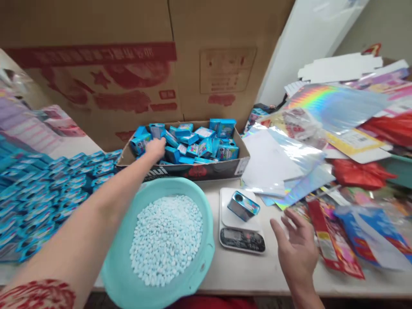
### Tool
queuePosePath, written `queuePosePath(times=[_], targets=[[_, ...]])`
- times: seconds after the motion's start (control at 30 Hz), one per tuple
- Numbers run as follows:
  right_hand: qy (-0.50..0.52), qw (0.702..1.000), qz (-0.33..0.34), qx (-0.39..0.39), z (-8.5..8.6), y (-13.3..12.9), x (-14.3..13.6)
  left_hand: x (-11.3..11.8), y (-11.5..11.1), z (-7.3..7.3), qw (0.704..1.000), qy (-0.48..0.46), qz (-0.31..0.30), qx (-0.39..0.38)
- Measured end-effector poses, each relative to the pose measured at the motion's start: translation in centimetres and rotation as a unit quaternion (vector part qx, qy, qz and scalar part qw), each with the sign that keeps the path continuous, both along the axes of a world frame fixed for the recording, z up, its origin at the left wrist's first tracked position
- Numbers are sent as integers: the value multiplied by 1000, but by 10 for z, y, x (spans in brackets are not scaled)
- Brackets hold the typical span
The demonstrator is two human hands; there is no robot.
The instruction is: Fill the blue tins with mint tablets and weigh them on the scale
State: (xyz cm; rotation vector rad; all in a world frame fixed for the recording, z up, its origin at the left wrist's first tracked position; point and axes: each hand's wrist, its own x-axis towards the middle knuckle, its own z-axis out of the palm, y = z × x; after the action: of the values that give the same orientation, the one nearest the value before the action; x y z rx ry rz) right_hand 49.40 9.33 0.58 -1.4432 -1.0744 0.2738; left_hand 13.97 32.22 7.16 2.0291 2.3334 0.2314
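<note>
My left hand (155, 150) reaches over a low open carton (212, 170) filled with small blue boxes (206, 132). Its fingers are closed at the lower edge of one small blue candy box (157, 129); the fingertips are partly hidden. My right hand (296, 244) is open and holds nothing, fingers apart, to the right of a white kitchen scale (224, 214). Another blue box (243, 206) lies tilted on the scale's plate, a round dark hole in its end. Nearer me, a turquoise basin (207, 231) contains many pale blue candies (165, 240).
Rows of similar blue boxes (58, 193) cover the left side of the table. A large cardboard box (186, 73) stands behind the carton. On the right are shiny sheets (273, 159), a red packet (334, 240), a blue bag (370, 231) and a red bag (360, 174).
</note>
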Motion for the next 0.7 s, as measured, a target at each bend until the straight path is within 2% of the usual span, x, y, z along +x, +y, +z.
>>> queuePosePath(times=[0.07, 0.13, 0.17, 0.23, 0.27, 0.33, 0.37, 0.43, 0.5, 0.53, 0.57, 0.6, 0.63, 0.67, 0.7], targets=[[-27, 999, -5, 47, 15, -2, -1, -3, -14, 13, 1000, 1, -3, 29], [-57, 994, 11, 91, 30, -1, -14, -3, -39, 27, 996, -4, 6, 84], [-76, 991, 32, 105, 36, 1, -25, -1, -55, 32, 992, -22, 15, 125], [-130, 981, 111, 96, 45, 5, -58, 9, -94, 36, 971, -132, 8, 199], [-162, 969, 169, 81, 47, 7, -78, 17, -116, 34, 957, -210, -12, 198], [-228, 926, 299, 42, 46, 11, -118, 33, -157, 23, 914, -393, -53, 85], [-249, 909, 334, 21, 42, 13, -135, 40, -175, 16, 885, -462, -57, 27], [-259, 901, 348, -28, 33, 17, -160, 48, -198, 1, 822, -568, -28, -25], [-217, 906, 357, -71, 24, 20, -169, 45, -205, -14, 763, -645, 22, -41], [-175, 911, 363, -90, 20, 21, -170, 42, -203, -23, 743, -666, 47, -43], [-123, 915, 369, -107, 17, 23, -168, 38, -199, -34, 739, -669, 66, -43], [-62, 919, 370, -120, 14, 24, -166, 36, -195, -46, 754, -652, 69, -43], [1, 921, 367, -130, 12, 25, -164, 36, -191, -60, 784, -617, 55, -45], [59, 921, 360, -137, 10, 26, -162, 38, -190, -74, 824, -564, 13, -53], [107, 920, 350, -139, 9, 27, -161, 43, -191, -89, 857, -507, -58, -72]])
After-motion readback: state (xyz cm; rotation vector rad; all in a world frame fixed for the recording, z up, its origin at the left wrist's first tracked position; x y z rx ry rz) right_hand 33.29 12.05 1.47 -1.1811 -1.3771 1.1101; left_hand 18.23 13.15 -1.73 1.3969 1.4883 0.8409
